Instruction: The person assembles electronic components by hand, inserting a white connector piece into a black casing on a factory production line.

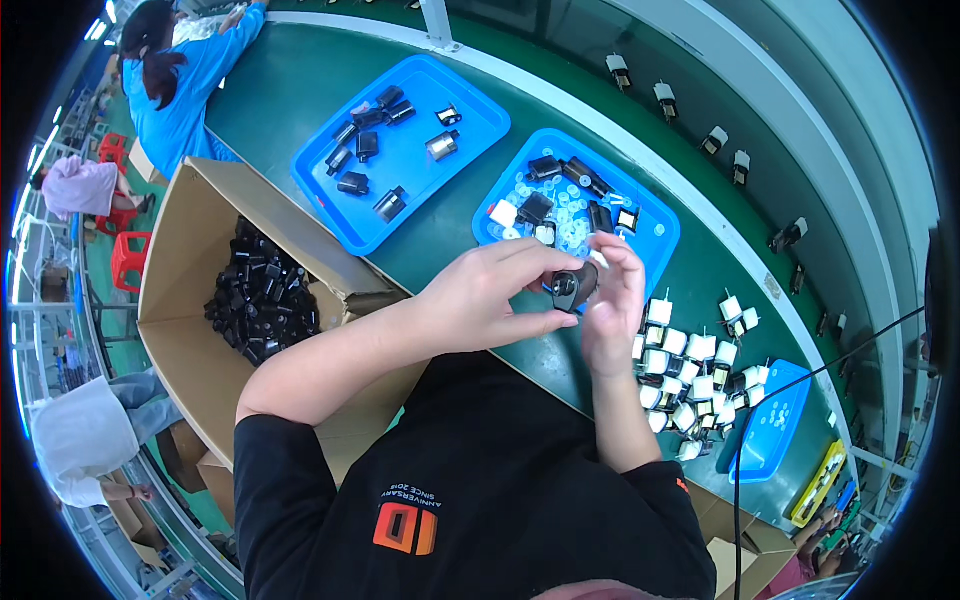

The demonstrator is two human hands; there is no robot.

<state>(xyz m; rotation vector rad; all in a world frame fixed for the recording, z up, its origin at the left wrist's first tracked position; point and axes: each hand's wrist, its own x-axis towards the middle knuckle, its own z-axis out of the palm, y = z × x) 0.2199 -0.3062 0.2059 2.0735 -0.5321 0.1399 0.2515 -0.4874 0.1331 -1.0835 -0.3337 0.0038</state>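
My left hand pinches a black plastic housing between thumb and fingers, a dark opening showing in it. Close against its right side is my right hand, fingers curled, with a small whitish piece at the fingertips. Just beyond both hands lies a blue tray holding clear round discs, several black housings and a few white-and-black parts. To the right of my right hand, many white-capped assemblies are crowded together on the green table.
A second blue tray with black parts stands farther left. Beside my left arm is an open cardboard box full of black housings. A small blue tray sits far right, crossed by a black cable. Assemblies line the green strip beyond the rail.
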